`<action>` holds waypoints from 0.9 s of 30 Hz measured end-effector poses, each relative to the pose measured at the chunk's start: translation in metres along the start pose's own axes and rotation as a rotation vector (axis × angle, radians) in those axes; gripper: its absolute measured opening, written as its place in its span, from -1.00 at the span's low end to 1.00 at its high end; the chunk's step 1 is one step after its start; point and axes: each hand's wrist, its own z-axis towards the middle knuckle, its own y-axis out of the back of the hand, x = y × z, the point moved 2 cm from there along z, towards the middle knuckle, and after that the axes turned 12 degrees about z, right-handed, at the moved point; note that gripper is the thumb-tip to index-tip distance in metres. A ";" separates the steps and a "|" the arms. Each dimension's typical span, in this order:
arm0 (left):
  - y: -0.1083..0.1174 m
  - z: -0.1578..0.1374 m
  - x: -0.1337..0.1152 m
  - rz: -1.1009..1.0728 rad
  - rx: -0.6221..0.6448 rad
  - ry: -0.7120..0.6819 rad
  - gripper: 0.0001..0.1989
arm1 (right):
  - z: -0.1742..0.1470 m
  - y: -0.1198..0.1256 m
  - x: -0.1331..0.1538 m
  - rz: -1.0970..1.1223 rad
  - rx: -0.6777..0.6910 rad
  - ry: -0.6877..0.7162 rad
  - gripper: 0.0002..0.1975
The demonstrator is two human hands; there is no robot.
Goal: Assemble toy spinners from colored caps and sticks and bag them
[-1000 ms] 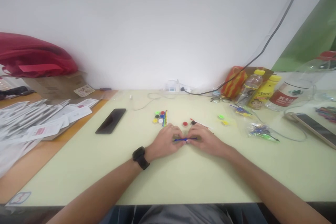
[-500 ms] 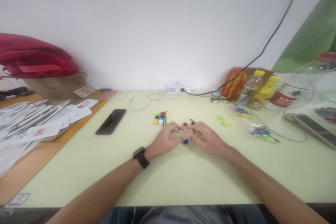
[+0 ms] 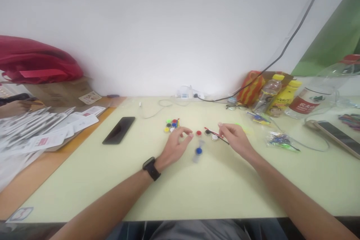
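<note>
My left hand (image 3: 176, 145) hovers over the table with its thumb and forefinger apart and nothing between them. My right hand (image 3: 235, 138) is raised, its fingers loosely bent; I see nothing held in it. Between the hands is a round blue piece (image 3: 198, 151) with blurred, see-through streaks above and below it, as if spinning. Beyond it lies a red disc (image 3: 198, 133). A black disc (image 3: 207, 132), a white disc (image 3: 214, 137) and thin red and black sticks (image 3: 216, 134) lie beside my right hand. Several coloured discs (image 3: 168, 125) and short sticks (image 3: 177, 122) lie past my left hand, which partly covers them.
A black phone (image 3: 119, 130) lies on the left, near piled white packets (image 3: 42, 127). Bottles (image 3: 281, 99), glasses (image 3: 236, 107), plastic bags of parts (image 3: 281, 140) and another phone (image 3: 339, 139) are on the right. Another person's hand (image 3: 15, 108) shows at far left.
My hands have moved apart, the right one up and to the right. The blue piece between them is let go and now blurred. Another person's hand has appeared at far left.
</note>
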 end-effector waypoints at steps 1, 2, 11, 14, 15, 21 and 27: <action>0.000 0.000 0.000 0.003 -0.004 -0.005 -0.74 | 0.002 0.001 -0.003 -0.054 0.007 0.035 -0.48; 0.000 0.001 0.000 0.007 -0.011 -0.008 -0.73 | 0.004 0.003 -0.006 -0.117 0.010 0.064 -0.56; 0.001 0.001 -0.001 0.020 -0.037 -0.005 -0.73 | 0.013 0.021 -0.029 -0.569 0.242 0.021 -0.82; 0.000 0.001 0.000 0.023 -0.043 -0.011 -0.75 | 0.013 0.021 -0.031 -0.574 0.275 0.011 -0.82; 0.000 0.001 0.001 0.025 -0.043 -0.014 -0.76 | 0.013 0.020 -0.031 -0.576 0.274 0.006 -0.83; -0.002 0.002 0.002 0.039 -0.030 -0.010 -0.75 | 0.013 0.012 -0.037 -0.542 0.221 0.050 -0.86; -0.001 0.001 0.001 0.037 -0.033 -0.021 -0.74 | 0.013 0.010 -0.039 -0.518 0.228 0.090 -0.85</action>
